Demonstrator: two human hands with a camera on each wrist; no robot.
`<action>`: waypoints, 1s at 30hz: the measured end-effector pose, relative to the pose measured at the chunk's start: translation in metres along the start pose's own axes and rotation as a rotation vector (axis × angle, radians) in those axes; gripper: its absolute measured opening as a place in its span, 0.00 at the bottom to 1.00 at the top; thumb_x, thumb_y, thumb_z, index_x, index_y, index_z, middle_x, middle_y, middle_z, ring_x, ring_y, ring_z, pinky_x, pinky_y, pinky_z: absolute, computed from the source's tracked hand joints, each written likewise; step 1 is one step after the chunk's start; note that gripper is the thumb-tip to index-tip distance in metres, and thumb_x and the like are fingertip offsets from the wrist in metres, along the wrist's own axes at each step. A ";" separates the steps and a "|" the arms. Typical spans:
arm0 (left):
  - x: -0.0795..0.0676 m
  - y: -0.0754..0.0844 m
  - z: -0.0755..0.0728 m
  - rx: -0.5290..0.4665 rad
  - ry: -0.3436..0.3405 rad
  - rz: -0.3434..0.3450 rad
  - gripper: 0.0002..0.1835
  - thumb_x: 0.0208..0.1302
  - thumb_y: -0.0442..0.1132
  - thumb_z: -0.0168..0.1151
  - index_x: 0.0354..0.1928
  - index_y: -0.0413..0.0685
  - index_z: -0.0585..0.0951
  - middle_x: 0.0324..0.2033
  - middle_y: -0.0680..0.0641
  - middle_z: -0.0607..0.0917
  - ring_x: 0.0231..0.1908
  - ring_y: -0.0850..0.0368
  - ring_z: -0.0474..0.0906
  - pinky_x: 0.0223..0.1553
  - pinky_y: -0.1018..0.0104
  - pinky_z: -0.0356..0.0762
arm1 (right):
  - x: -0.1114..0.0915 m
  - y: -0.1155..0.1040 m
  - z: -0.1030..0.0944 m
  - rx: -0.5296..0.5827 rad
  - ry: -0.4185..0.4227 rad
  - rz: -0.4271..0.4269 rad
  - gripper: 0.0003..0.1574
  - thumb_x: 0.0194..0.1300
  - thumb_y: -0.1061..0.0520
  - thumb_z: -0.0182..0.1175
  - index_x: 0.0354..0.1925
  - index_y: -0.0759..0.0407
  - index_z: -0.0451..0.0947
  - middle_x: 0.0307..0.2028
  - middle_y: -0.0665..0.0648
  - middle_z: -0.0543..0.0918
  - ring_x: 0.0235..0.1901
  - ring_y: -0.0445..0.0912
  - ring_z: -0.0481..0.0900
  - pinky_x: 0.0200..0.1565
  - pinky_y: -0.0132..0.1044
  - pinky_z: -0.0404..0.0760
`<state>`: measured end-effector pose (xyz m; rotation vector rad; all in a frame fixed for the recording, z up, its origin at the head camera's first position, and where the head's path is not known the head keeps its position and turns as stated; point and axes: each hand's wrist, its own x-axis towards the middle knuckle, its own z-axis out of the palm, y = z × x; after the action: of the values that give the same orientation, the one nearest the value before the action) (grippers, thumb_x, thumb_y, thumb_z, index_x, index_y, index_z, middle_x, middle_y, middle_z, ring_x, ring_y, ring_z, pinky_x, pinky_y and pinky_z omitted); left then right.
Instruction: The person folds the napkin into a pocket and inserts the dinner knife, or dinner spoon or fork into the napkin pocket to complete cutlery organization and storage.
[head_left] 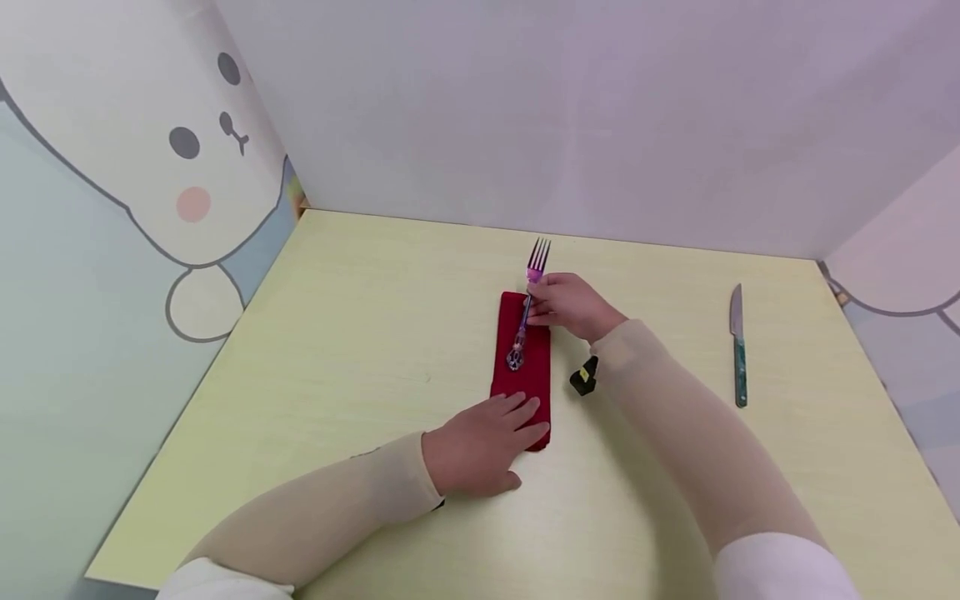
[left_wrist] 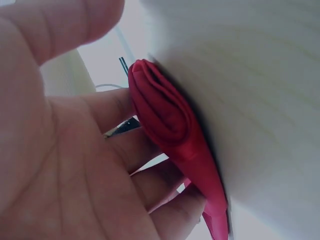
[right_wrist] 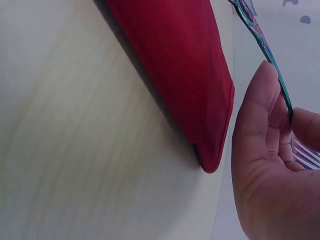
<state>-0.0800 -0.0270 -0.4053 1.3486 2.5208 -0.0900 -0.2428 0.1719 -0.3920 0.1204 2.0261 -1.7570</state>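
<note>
A folded red cloth napkin (head_left: 527, 379) lies lengthwise on the table; its rolled layers (left_wrist: 162, 107) show at the near end in the left wrist view. My left hand (head_left: 480, 446) rests on that near end with fingers spread and fairly straight. Above the far half of the napkin, my right hand (head_left: 573, 304) pinches a shiny purple-blue fork (head_left: 536, 258) between thumb and fingers. The fork's tines point away from me and its ornate handle end hangs over the napkin. In the right wrist view the fork (right_wrist: 265, 47) is raised off the red cloth (right_wrist: 175, 65).
A knife (head_left: 738, 350) with a green handle lies on the right side of the pale wooden table (head_left: 360, 333). Under the right wrist a black strap piece with a yellow mark (head_left: 584, 377) shows. A plain wall (head_left: 562, 125) rises behind the table, with cartoon-printed panels (head_left: 150, 167) at the sides.
</note>
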 end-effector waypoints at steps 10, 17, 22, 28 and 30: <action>0.000 -0.002 0.003 0.002 0.016 0.009 0.43 0.63 0.58 0.70 0.77 0.56 0.67 0.76 0.49 0.65 0.77 0.48 0.56 0.74 0.61 0.57 | 0.020 0.001 0.008 -0.060 -0.015 0.015 0.17 0.82 0.55 0.51 0.53 0.71 0.72 0.43 0.66 0.76 0.41 0.52 0.79 0.47 0.40 0.86; 0.000 -0.002 0.004 0.007 0.017 0.012 0.43 0.63 0.58 0.70 0.77 0.55 0.67 0.76 0.49 0.65 0.76 0.49 0.56 0.74 0.61 0.57 | 0.021 0.006 0.011 -0.084 -0.025 0.038 0.16 0.81 0.55 0.53 0.50 0.70 0.74 0.43 0.66 0.76 0.40 0.53 0.80 0.47 0.41 0.87; 0.000 -0.002 0.003 0.007 0.020 0.013 0.41 0.66 0.58 0.67 0.77 0.55 0.67 0.76 0.48 0.65 0.77 0.48 0.56 0.75 0.62 0.53 | 0.017 0.007 0.015 -0.095 -0.030 0.052 0.15 0.80 0.55 0.55 0.48 0.70 0.75 0.41 0.66 0.78 0.38 0.53 0.82 0.46 0.43 0.87; -0.001 -0.002 0.004 -0.006 0.011 0.014 0.43 0.63 0.58 0.70 0.78 0.55 0.66 0.77 0.48 0.63 0.77 0.48 0.55 0.75 0.62 0.55 | 0.013 0.009 0.020 -0.083 -0.048 0.105 0.13 0.78 0.57 0.57 0.43 0.70 0.76 0.37 0.64 0.79 0.35 0.53 0.83 0.45 0.44 0.87; 0.000 -0.002 0.004 -0.015 0.011 0.012 0.45 0.61 0.58 0.71 0.78 0.55 0.66 0.77 0.48 0.63 0.77 0.48 0.55 0.74 0.61 0.56 | 0.012 0.010 0.021 -0.084 -0.052 0.125 0.13 0.78 0.58 0.58 0.43 0.70 0.76 0.37 0.64 0.79 0.34 0.53 0.83 0.45 0.44 0.87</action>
<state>-0.0806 -0.0292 -0.4093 1.3620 2.5169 -0.0618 -0.2442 0.1507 -0.4073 0.1694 2.0069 -1.5817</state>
